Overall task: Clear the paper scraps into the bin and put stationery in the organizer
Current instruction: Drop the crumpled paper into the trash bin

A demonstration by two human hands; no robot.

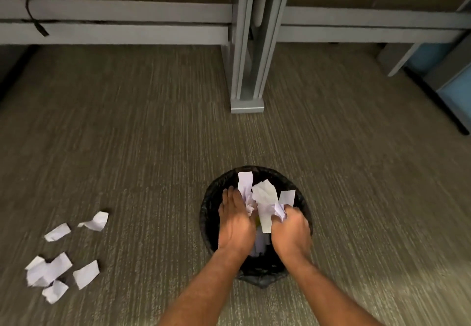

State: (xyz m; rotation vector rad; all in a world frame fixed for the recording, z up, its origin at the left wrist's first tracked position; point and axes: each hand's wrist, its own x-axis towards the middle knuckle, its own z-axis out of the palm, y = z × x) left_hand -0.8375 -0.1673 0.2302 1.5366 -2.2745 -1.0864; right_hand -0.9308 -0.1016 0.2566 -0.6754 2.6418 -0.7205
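Paper scraps (263, 198): where do they sit against the fingers right now?

Bunched between both hands. The right hand (291, 226) has its fingers (289, 209) curled tight round a crumpled wad. The left hand (235, 223) lays its fingers (230, 195) straighter, and the paper looks pinched at its thumb side. White strips stick up past the fingers, their long axes pointing roughly away from the person.

And the bin (211, 205)?

Directly below the fingers. It is round and black-lined, and both hands hang over its mouth. I judge that loosening the grip is all the next move needs, since the bunch should fall straight in. More pale paper shows inside, beneath the hands.

Could anything miss?

The tallest strip leans toward the far rim. Light, creased paper may flutter, so a low release seems wiser.

What remains after that?

The loose scraps (58, 267) lie on the carpet (153, 147), well off to the left of the left fingers and a little nearer the person. They are torn, white and creased, several pieces in two small clusters. The left hand is the nearer one.

Farther out?

Beyond the fingers stands a grey desk leg (248, 70), with rails (114, 9) across the back. No stationery or organizer shows in this view.
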